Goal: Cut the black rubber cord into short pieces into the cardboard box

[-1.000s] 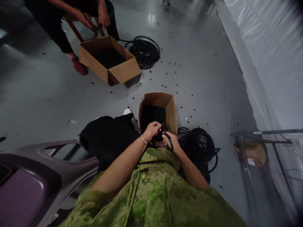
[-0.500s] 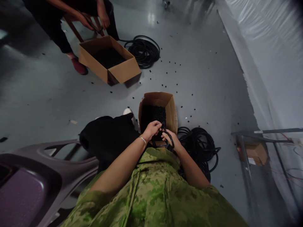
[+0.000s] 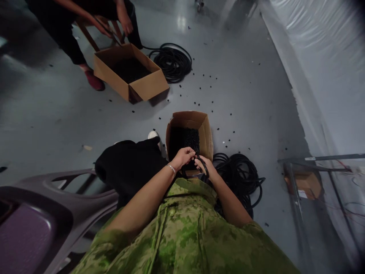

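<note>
My left hand is closed, its fingertips pinched over the near part of a cardboard box. A black hose seems to run through its grip, mostly hidden by the fingers. Just to the right, my right hand wraps around black-handled scissors; a dark handle loop shows beside the palm. The blades point at the left fingertips and are hard to make out. Small black pieces lie in the box below both hands.
Coiled black hose lies right of the box. Another person's hands work above a second cardboard box, near another hose coil. Black bits dot the floor. A purple-grey chair stands left, a metal frame right.
Both hands stay together over the box, with only a slight shift of the fingers and scissors. The other person's hands have moved slightly. The whole view has shifted a little.
</note>
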Motion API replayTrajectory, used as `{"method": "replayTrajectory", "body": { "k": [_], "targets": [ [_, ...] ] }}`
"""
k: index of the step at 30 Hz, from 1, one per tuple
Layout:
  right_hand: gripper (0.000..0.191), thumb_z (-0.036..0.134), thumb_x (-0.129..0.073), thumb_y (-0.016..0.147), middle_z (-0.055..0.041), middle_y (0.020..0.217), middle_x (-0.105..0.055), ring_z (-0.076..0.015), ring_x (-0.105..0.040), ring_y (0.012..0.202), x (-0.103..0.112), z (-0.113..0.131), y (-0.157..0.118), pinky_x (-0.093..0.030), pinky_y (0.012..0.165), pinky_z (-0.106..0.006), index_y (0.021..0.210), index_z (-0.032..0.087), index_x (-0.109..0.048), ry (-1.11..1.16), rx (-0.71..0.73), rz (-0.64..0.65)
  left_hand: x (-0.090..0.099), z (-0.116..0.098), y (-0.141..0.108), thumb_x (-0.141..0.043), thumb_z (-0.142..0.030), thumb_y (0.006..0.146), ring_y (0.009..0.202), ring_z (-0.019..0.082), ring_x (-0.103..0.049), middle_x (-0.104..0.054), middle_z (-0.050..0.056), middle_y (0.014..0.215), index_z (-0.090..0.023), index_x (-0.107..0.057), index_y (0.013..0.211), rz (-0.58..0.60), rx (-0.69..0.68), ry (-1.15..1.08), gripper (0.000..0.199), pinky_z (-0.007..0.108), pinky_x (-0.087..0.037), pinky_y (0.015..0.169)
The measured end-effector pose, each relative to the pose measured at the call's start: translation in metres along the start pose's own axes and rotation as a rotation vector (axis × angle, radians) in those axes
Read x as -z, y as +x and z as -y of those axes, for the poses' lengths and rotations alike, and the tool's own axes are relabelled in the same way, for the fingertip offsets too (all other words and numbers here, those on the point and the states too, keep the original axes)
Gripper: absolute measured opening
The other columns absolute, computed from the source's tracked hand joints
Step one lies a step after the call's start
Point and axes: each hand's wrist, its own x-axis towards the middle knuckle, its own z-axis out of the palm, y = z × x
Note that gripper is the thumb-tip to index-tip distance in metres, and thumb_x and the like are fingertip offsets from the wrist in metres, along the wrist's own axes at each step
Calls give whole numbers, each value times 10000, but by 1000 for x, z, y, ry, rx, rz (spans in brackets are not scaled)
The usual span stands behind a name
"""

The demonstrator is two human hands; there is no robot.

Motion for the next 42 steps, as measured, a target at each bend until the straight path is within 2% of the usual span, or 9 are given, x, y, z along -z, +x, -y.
{"method": "replayTrajectory", "body": {
  "k": [5, 9, 14, 19, 24, 29, 32, 37, 42],
  "targets": [
    [483, 586, -563, 886, 22, 626, -587, -104, -511, 484, -3, -10, -2, -443, 502, -218, 1067, 160, -702, -82, -15, -44, 4, 2, 1, -650, -151, 873, 333, 24, -356, -515, -68, 501, -155, -535, 692, 32, 14, -12, 215, 158, -260, 364],
    [460, 595, -548, 900, 27, 552, -560, -134, -535, 482, -6, -17, -7, -430, 486, -226, 1018, 186, -721, -208, 14, -113, 4, 2, 2, -665, -171, 872, 341, 24, -361, -523, -61, 517, -153, -530, 694, 1, 38, -38, 223, 160, -262, 366],
    [450, 622, -538, 901, 5, 563, -604, -182, -605, 534, -14, -16, -9, -450, 504, -251, 977, 221, -729, -280, 23, -171, 1, 1, 3, -671, -217, 876, 369, 34, -396, -533, -54, 538, -153, -529, 717, -69, 74, -122, 222, 162, -296, 381],
    [458, 625, -529, 902, 6, 567, -605, -166, -589, 504, -18, -13, -6, -449, 502, -248, 959, 214, -722, -282, 34, -177, 0, -1, -1, -620, -209, 909, 380, 42, -406, -532, -45, 536, -155, -523, 708, -116, 108, -174, 230, 169, -313, 392],
    [439, 605, -558, 887, 28, 569, -604, -139, -566, 457, -14, -12, -3, -452, 479, -233, 1025, 217, -709, -265, -20, -144, 2, -2, -1, -664, -200, 869, 373, 38, -385, -540, -54, 532, -158, -535, 714, -160, 78, -105, 205, 167, -286, 396],
    [436, 576, -578, 884, 10, 648, -658, -110, -593, 471, -8, -6, 4, -471, 498, -204, 1057, 193, -689, -186, -54, -55, 3, -1, 1, -645, -159, 857, 362, 46, -361, -512, -61, 484, -160, -552, 680, -117, 42, 34, 201, 175, -249, 397],
    [441, 577, -538, 908, 13, 619, -639, -109, -582, 472, -6, -4, 3, -463, 496, -199, 1037, 184, -689, -188, -31, -30, 4, -1, 2, -658, -147, 849, 351, 43, -357, -506, -63, 463, -158, -549, 653, -68, 28, 87, 225, 170, -237, 390],
    [453, 602, -500, 919, 24, 527, -581, -116, -536, 429, -11, -4, -6, -447, 475, -214, 879, 194, -691, -268, -14, -102, 5, 0, 5, -693, -192, 855, 342, 34, -349, -517, -59, 470, -159, -533, 654, -77, 67, 24, 259, 163, -236, 381],
    [452, 603, -500, 921, 12, 520, -589, -144, -577, 465, -21, -3, -8, -458, 490, -233, 871, 201, -700, -321, -12, -151, 4, 1, 6, -703, -214, 856, 369, 32, -373, -528, -48, 511, -161, -510, 667, -127, 113, -63, 275, 159, -256, 401]
  ]
}}
